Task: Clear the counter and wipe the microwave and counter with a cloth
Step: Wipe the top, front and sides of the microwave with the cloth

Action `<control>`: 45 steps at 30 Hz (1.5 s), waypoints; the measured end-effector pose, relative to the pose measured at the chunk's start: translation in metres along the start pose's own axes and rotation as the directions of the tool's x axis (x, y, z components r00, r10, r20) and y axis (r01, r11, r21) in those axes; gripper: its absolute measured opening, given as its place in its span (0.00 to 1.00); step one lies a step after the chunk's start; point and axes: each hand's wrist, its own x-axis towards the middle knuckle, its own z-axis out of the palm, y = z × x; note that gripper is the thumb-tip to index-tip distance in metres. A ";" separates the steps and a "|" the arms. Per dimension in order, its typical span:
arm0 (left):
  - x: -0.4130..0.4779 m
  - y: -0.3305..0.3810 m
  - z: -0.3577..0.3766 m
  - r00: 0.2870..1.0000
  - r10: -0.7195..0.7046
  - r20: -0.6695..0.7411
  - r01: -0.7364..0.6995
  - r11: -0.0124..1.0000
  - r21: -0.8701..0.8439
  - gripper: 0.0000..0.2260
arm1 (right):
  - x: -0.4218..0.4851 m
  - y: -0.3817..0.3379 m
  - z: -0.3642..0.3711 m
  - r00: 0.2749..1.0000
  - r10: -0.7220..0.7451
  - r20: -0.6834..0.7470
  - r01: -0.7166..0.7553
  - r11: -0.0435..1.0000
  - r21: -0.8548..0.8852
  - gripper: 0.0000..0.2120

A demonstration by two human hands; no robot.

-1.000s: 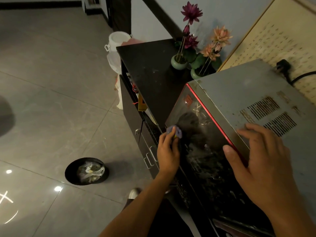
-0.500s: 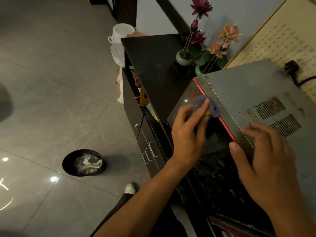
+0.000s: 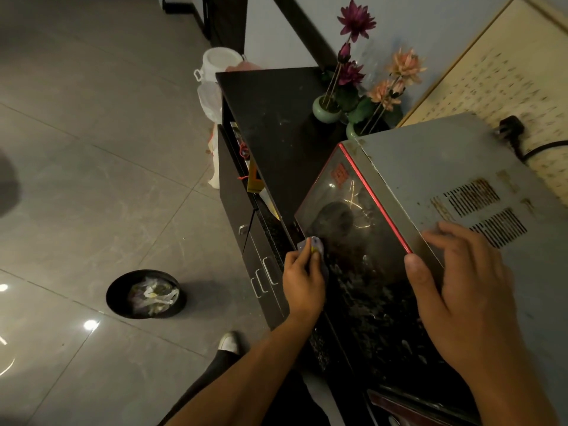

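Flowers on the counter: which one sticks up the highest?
The big dark purple flower. Its stem lifts it above the smaller purple blooms and the peach flowers beside it.

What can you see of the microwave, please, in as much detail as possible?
The microwave stands on the dark counter, seen from above. Its top is dull grey metal with stains and two slotted vents. The door is dark, glossy glass, smeared, edged in red, with a red sticker near the far corner. The left hand holds a cloth against the door's lower edge; the right hand rests on the top front edge.
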 end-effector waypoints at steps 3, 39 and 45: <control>-0.005 0.047 0.001 0.989 0.143 -0.041 -0.146 0.983 -0.115 0.18 | 0.001 0.001 0.000 1.000 -0.004 -0.008 0.004 1.000 0.004 0.25; -0.025 0.017 -0.001 0.935 0.354 0.026 -0.352 0.935 -0.043 0.21 | 0.003 0.003 0.002 0.999 -0.010 -0.031 0.009 1.000 -0.015 0.20; -0.010 -0.031 -0.005 0.994 -0.068 0.086 0.061 0.995 0.079 0.17 | 0.002 0.004 0.001 0.999 -0.015 -0.032 0.015 1.000 -0.010 0.20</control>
